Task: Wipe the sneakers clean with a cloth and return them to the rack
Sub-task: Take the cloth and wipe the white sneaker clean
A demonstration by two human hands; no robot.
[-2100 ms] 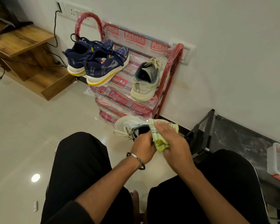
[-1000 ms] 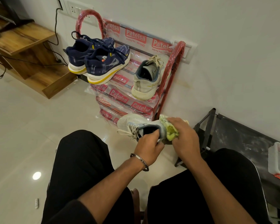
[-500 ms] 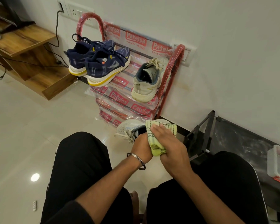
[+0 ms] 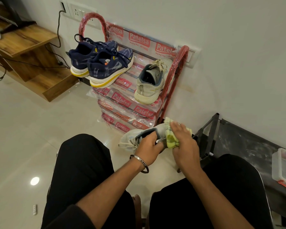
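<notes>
Upper left of centre: navy sneakers (image 4: 101,63) sit as a pair on the top tier of the red rack (image 4: 173,76); one pale sneaker (image 4: 149,85) rests to their right on that tier. Lower centre: your left hand (image 4: 149,146) grips the collar of the second pale sneaker (image 4: 130,136), held above the floor. Just right, your right hand (image 4: 185,146) presses the yellow-green cloth (image 4: 169,138) against its heel, fingers curled over the cloth.
</notes>
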